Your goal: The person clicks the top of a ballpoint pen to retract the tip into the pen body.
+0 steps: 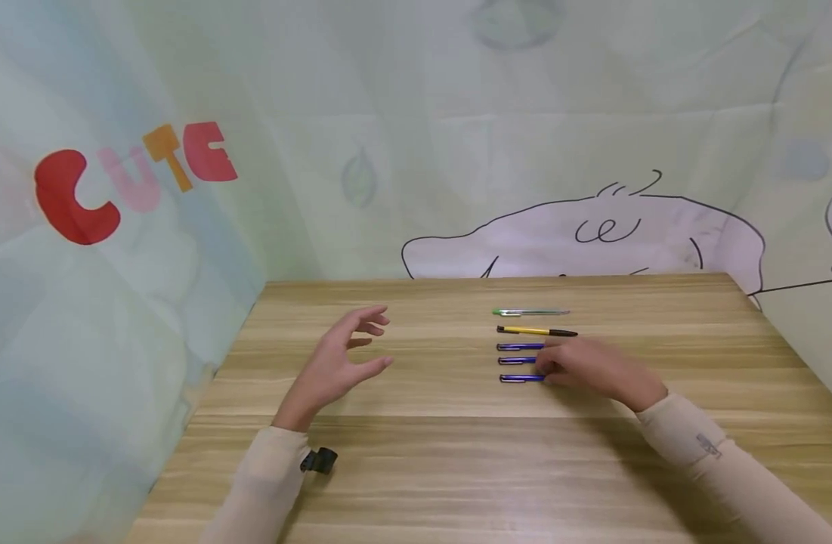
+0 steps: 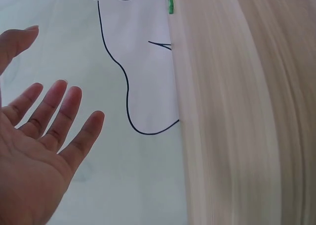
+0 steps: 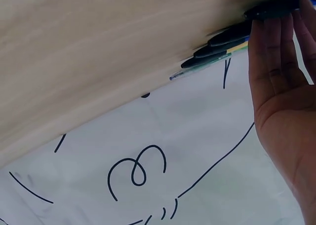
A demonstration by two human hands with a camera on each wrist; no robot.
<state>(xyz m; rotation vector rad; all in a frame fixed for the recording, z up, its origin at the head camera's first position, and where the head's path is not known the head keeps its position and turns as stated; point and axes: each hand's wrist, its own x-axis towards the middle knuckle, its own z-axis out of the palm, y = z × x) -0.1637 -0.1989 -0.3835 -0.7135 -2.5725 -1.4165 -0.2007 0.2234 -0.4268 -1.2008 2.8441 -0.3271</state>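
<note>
Three blue pens lie in a row on the wooden table: the nearest blue pen, the middle blue pen and the farthest blue pen. My right hand covers their right ends. In the right wrist view its fingers pinch the dark grip of the nearest blue pen, still down at the table. Beyond them lie a yellow pen with black ends and a clear pen with a green end. Off to the left, my left hand hovers with spread fingers, holding nothing.
The wooden table meets a pale cloth backdrop at its back edge. Line drawings and coloured letters mark the cloth. A small black device is on the left wrist.
</note>
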